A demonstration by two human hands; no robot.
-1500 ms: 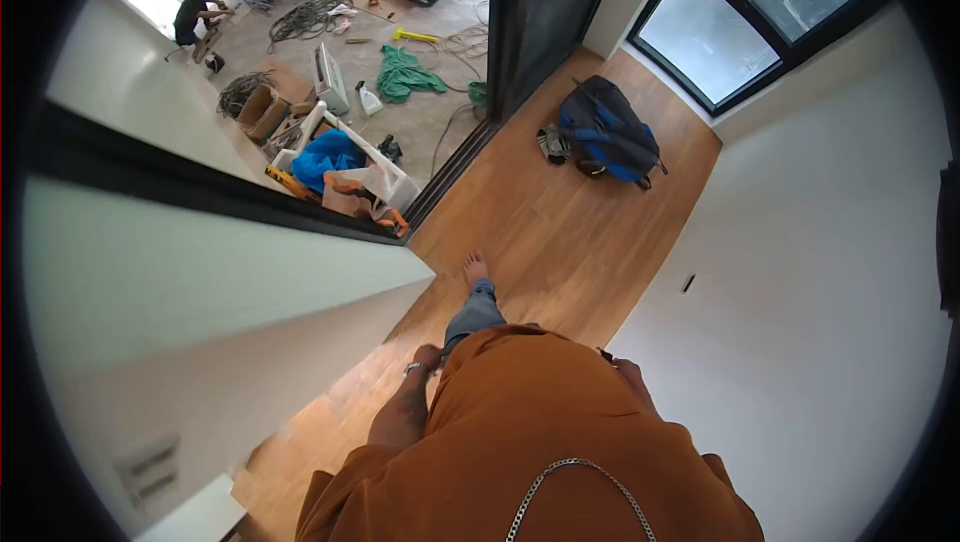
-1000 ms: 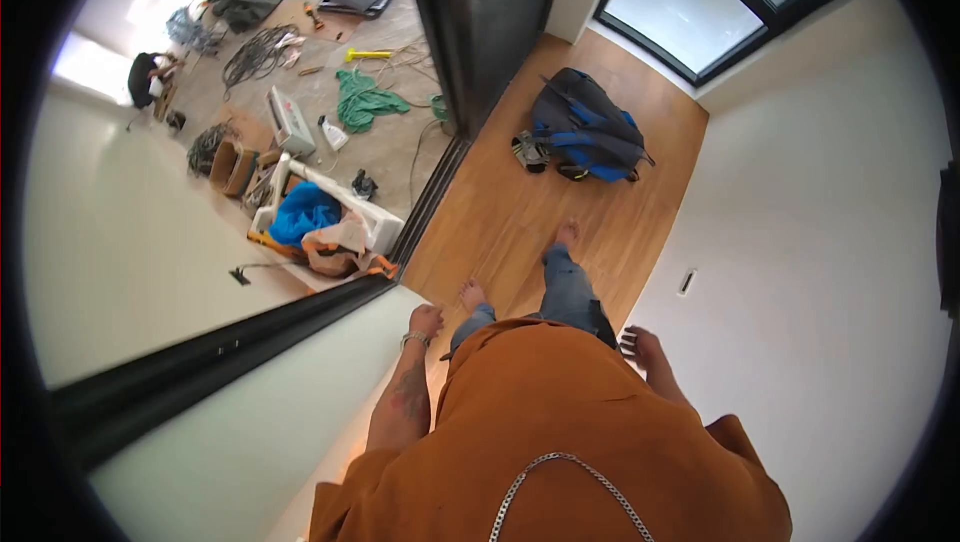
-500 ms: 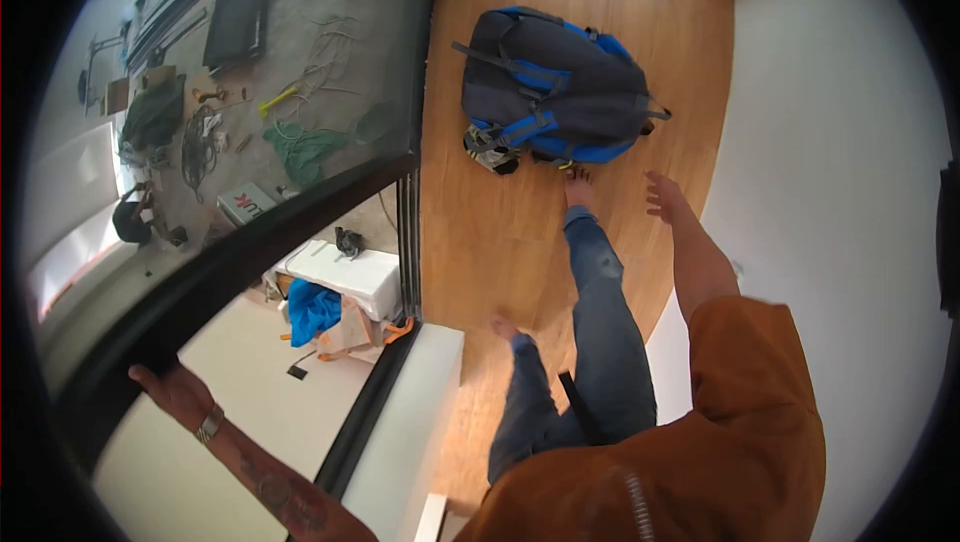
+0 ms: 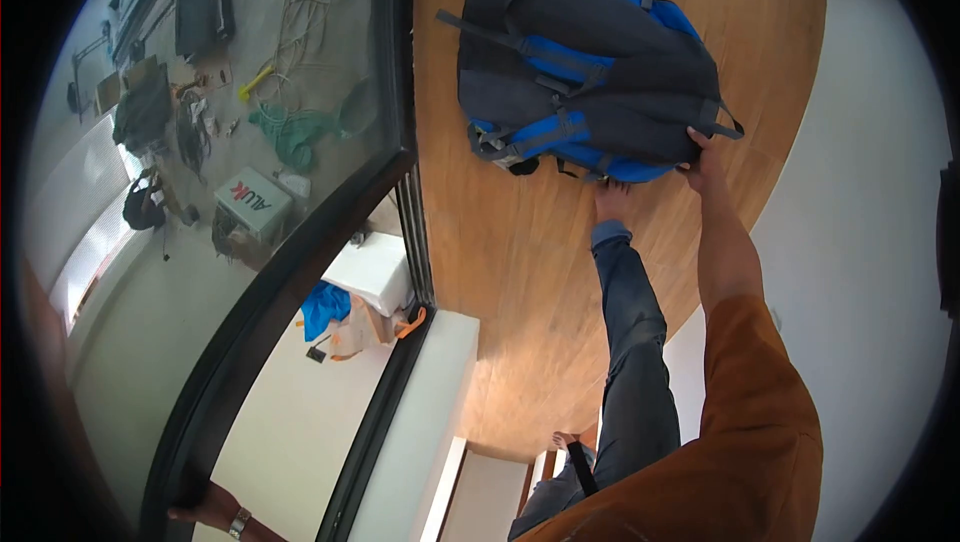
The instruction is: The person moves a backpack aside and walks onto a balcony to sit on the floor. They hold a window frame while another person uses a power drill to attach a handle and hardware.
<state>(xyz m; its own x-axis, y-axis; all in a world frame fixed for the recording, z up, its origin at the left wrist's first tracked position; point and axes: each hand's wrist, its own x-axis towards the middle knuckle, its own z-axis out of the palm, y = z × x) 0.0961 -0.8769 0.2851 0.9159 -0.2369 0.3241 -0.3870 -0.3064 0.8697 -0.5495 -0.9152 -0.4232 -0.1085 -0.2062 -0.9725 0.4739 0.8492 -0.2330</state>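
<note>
A dark grey and blue backpack [image 4: 600, 72] lies on the wooden floor with its straps facing up. My right hand [image 4: 703, 162] is at its right end, beside the loop handle, with the fingers closed on the fabric edge. My left hand [image 4: 212, 508], with a metal watch on the wrist, holds the black frame [image 4: 235, 342] of a glass panel at the lower left. The thumb shows there; the other fingers are mostly hidden behind the frame. My bare foot [image 4: 612, 204] stands against the backpack's lower side.
Through the glass lie cables [image 4: 300, 27], a green cloth [image 4: 290, 137] and a grey box [image 4: 253, 204] with lettering. Past the frame's opening are a white block [image 4: 370, 270] and a blue bag [image 4: 325, 308]. A white wall [image 4: 860, 242] runs along the right.
My right hand has reached forward from beside my leg to the backpack and closed on its edge. My body has come nearer the backpack. My left hand stays on the frame.
</note>
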